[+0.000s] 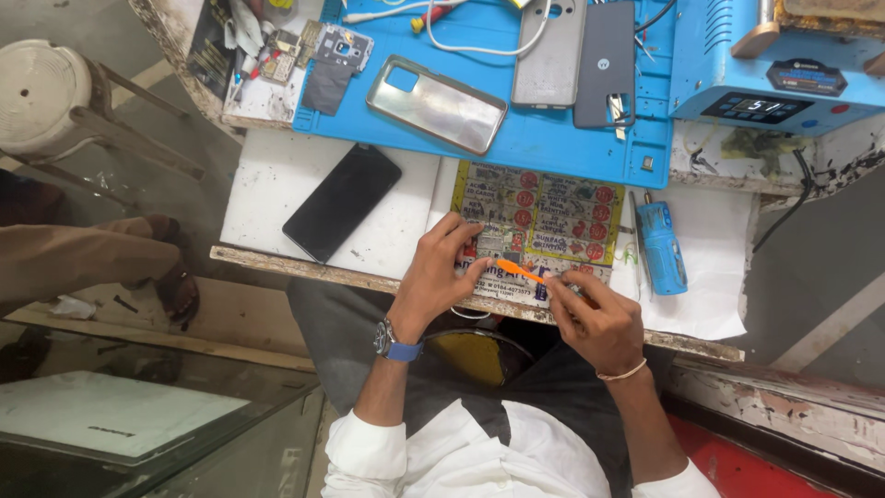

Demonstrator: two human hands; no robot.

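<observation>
Tool: thin orange-handled tool (518, 269), held level between the two hands, above the printed card (539, 221) at the near edge of the tabletop (277, 184).
Right hand: right hand (599, 318) is closed around the tool's working end, fingers curled tight; whatever small part it pinches there is hidden.
Left hand: left hand (438, 272) is partly closed, thumb and forefinger touching the tool's orange end, the other fingers resting on the card. A watch (395, 343) with a blue strap sits on that wrist.
Beyond the right hand: blue cylinder-shaped tool (662, 247) lying on white paper (710, 277), just outboard of the knuckles.
Beyond the left hand: black phone (341, 201), face down or dark, lying flat a little outboard.
Farther from both hands: blue mat (553, 138) carrying a silver back cover (436, 103), a grey cover (550, 55) and a dark cover (606, 65); a blue machine (765, 74) with a display stands at the far right.
Risk, slip: the work happens right over the tabletop's edge, so I judge a small part could drop into the lap or to the floor if the pinch loosens.
Risk, tool: the thin tool could flex or skid if pushed sideways, jabbing a fingertip.
Risk, clutter: a wide elbow move could nudge the black phone toward the edge.
</observation>
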